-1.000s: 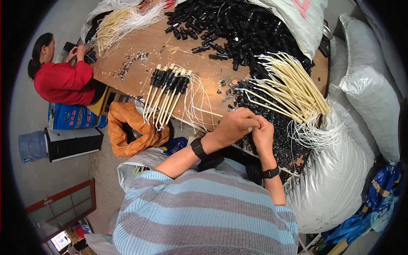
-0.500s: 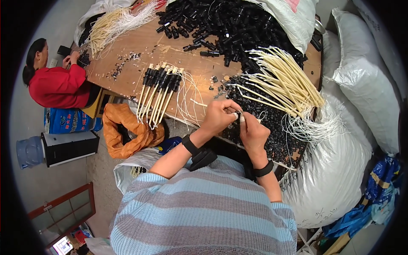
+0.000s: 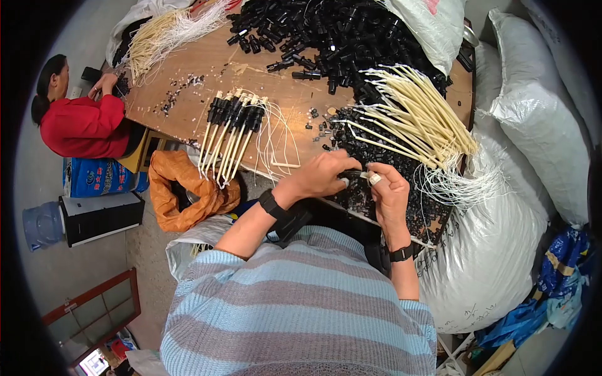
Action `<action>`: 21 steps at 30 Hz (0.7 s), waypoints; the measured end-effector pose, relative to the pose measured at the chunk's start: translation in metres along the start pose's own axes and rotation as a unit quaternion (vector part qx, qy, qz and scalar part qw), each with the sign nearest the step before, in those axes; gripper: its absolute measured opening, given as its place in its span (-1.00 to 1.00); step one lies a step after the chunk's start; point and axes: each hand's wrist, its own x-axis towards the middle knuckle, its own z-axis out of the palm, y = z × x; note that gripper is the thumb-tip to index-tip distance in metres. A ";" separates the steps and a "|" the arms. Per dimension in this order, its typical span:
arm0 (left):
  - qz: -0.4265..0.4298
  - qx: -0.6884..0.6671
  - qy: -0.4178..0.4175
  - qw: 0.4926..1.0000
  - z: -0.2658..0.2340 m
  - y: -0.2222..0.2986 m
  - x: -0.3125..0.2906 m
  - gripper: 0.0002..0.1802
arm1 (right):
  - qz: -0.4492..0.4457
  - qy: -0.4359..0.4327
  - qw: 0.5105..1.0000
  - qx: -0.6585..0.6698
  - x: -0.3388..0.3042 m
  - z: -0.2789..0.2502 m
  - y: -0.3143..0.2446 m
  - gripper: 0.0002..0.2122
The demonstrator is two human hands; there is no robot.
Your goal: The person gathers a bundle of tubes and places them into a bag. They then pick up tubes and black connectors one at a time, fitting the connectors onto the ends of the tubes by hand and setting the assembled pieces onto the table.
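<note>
My left hand (image 3: pixel 323 174) is closed round a slim black plastic fitting (image 3: pixel 356 173), mostly hidden by the fingers. A pale cream tube (image 3: pixel 285 165) juts out to the left from behind that hand. At the fitting's right end my right hand (image 3: pixel 390 188) pinches a small pale piece (image 3: pixel 365 175), which seems to be the end of the tube or cord. White wraps cover some fingertips. Left of my hands lies a row of finished-looking black fittings (image 3: pixel 237 118) on cream tubes with white cords. Small black parts (image 3: pixel 364 141) are heaped just beyond my hands.
A bundle of cream tubes (image 3: pixel 426 119) with white cords lies on the right of the wooden table (image 3: pixel 251 75). Black fittings (image 3: pixel 320 37) are piled at the back. White sacks (image 3: pixel 489 250) crowd the right side. A person in red (image 3: pixel 84 125) works at the left.
My hands have drawn slightly apart, the right one shifting right and turning. The black fitting now shows between them, and the cream tube by my left hand has moved left and down.
</note>
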 end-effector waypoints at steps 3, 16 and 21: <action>-0.044 -0.030 -0.026 0.998 -0.006 -0.003 -0.003 -0.60 | -0.106 -0.025 0.973 -0.203 -0.002 0.002 -0.004 -0.78; -0.051 0.161 0.076 0.983 -0.013 0.012 -0.020 -0.67 | -0.046 -0.037 0.934 -0.353 0.015 0.037 -0.003 -0.88; -0.014 0.190 0.267 0.944 -0.052 0.004 -0.030 -0.80 | -0.284 0.035 0.881 -0.376 0.019 0.068 -0.007 -0.72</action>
